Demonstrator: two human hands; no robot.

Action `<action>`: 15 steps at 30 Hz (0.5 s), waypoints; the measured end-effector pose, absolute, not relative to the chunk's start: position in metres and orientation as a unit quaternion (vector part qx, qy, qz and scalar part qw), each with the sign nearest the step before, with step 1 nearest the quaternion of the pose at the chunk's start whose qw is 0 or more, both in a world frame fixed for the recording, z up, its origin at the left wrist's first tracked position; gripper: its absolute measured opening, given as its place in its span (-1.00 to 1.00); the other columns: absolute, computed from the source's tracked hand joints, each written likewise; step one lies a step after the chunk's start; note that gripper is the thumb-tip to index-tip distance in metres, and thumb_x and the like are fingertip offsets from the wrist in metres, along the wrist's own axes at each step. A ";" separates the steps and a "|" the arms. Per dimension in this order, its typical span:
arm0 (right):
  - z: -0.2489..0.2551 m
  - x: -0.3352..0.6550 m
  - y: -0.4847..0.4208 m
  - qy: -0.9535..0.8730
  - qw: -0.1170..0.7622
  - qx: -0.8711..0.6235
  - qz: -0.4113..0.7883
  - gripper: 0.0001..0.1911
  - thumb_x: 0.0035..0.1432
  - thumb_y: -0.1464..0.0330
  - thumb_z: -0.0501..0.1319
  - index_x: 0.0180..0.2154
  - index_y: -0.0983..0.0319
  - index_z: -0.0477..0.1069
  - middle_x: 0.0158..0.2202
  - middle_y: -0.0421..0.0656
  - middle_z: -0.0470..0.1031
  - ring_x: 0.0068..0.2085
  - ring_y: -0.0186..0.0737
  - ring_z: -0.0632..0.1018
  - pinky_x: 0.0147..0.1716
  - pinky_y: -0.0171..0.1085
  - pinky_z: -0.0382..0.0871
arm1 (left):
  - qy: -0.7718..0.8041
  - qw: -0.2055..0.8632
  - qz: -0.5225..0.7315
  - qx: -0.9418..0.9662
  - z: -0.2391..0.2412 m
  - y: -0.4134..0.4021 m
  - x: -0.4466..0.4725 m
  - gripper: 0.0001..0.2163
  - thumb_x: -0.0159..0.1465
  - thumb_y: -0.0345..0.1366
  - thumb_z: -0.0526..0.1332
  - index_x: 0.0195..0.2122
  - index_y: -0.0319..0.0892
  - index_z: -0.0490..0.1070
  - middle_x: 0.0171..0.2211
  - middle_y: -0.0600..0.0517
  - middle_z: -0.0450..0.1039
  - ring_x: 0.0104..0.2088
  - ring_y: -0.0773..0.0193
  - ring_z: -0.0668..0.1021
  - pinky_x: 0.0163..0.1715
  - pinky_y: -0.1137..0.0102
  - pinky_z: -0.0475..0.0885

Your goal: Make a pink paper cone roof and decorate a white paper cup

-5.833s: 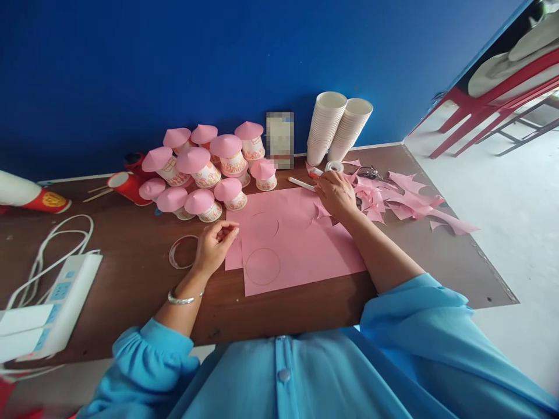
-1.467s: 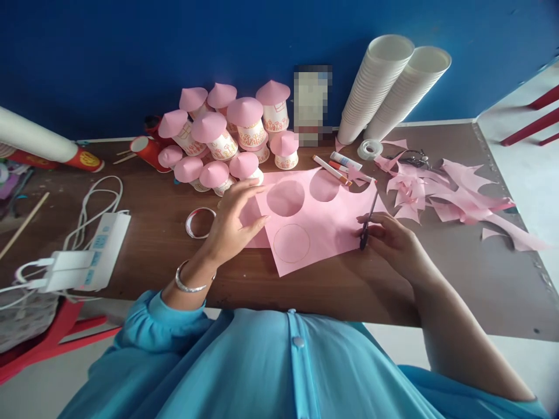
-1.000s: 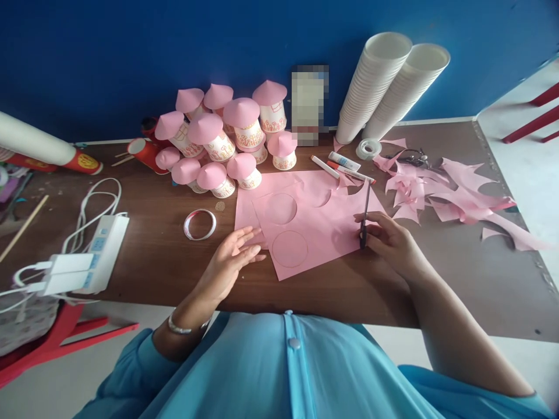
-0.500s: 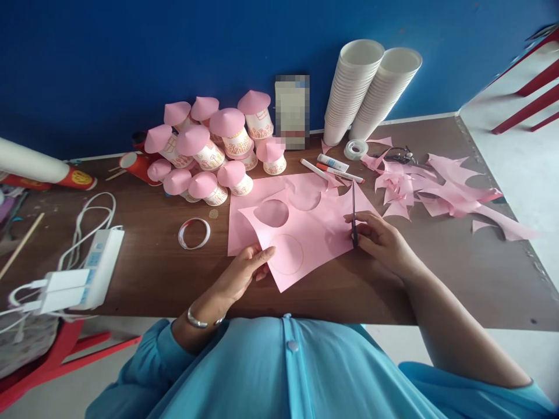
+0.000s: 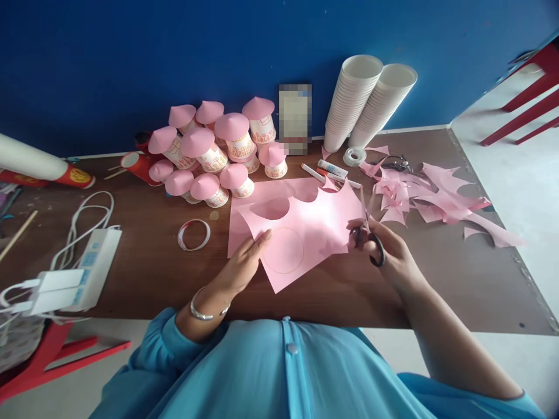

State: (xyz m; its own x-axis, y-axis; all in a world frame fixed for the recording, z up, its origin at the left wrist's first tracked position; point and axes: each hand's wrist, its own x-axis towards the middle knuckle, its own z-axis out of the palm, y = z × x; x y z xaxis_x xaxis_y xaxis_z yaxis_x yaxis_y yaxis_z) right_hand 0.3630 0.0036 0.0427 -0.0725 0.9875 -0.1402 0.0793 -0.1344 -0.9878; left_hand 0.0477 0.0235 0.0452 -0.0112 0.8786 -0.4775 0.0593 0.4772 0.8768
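Near the front edge of the counter (image 5: 314, 305), the left hand (image 5: 243, 265) pinches the pink paper (image 5: 325, 227) by its left side, the right hand (image 5: 393, 250) gripping spread scissors (image 5: 367, 224); the sheet looks light, bendy, easily creased, so I'd hold its broad uncut margin.

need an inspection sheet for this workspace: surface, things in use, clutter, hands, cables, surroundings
Surface: brown table, whitish marks along its right edge
Things in use: sheet with curved cutouts along its far edge and one drawn circle; lower sheet beneath; scissors, blades apart
Clutter: scraps heaped right; markers and tape roll beyond the sheet
Left hand: holds the sheet's left edge
Right hand: holds the scissors; blade contact with the sheet unclear
Cables: white cable looped by the power strip, apart from the sheet
Surroundings: blue wall behind; red furniture right
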 end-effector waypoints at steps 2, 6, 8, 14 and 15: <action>0.049 0.355 -0.009 -0.525 0.435 -0.504 0.530 -0.41 0.20 -0.18 0.30 0.03 0.10 0.51 -0.27 -0.11 0.44 -0.27 -0.10 0.46 -0.31 -0.17 0.37 | 0.609 0.551 0.366 0.438 0.051 0.025 0.043 -0.57 0.35 0.09 0.27 0.07 -0.08 0.57 0.10 -0.09 0.62 0.29 -0.07 0.52 0.25 0.03 0.52; 0.052 0.334 -0.035 -0.555 0.457 -0.430 0.546 -0.44 0.28 -0.16 0.22 0.08 0.07 0.49 -0.22 -0.09 0.44 -0.28 -0.10 0.48 -0.29 -0.15 0.38 | 0.589 0.373 0.396 0.597 0.056 0.032 0.033 -0.52 0.32 0.02 0.31 0.19 -0.10 0.49 0.12 -0.14 0.58 0.28 -0.13 0.51 0.32 0.01 0.44; 0.049 0.321 -0.043 -0.571 0.453 -0.413 0.546 -0.49 0.26 -0.14 0.25 -0.01 0.09 0.52 -0.18 -0.08 0.44 -0.27 -0.11 0.48 -0.27 -0.15 0.37 | 0.588 0.326 0.407 0.618 0.056 0.037 0.030 -0.47 0.26 -0.06 0.38 0.21 -0.13 0.47 0.21 -0.19 0.51 0.32 -0.21 0.46 0.42 -0.05 0.30; 0.041 0.289 -0.050 -0.543 0.414 -0.406 0.607 -0.47 0.30 -0.17 0.19 -0.04 0.13 0.47 -0.27 -0.14 0.40 -0.29 -0.17 0.45 -0.27 -0.22 0.38 | 0.557 0.220 0.379 0.705 0.049 0.042 0.036 -0.53 0.32 -0.24 0.28 0.25 -0.19 0.42 0.22 -0.24 0.50 0.29 -0.20 0.50 0.43 -0.09 0.26; 0.041 0.286 -0.050 -0.537 0.416 -0.403 0.613 -0.46 0.30 -0.17 0.19 -0.03 0.13 0.46 -0.27 -0.15 0.40 -0.29 -0.18 0.45 -0.27 -0.23 0.38 | 0.553 0.221 0.379 0.709 0.045 0.042 0.037 -0.52 0.32 -0.25 0.28 0.26 -0.19 0.42 0.22 -0.25 0.50 0.31 -0.21 0.47 0.43 -0.09 0.26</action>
State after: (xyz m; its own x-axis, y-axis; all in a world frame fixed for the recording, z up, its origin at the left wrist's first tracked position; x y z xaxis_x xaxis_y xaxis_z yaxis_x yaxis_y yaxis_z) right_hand 0.2857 -0.0495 0.0408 -0.3287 0.9432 -0.0482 -0.0766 -0.0775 -0.9940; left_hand 0.0371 0.0416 0.0448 0.1023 0.9510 0.2919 0.6156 -0.2910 0.7324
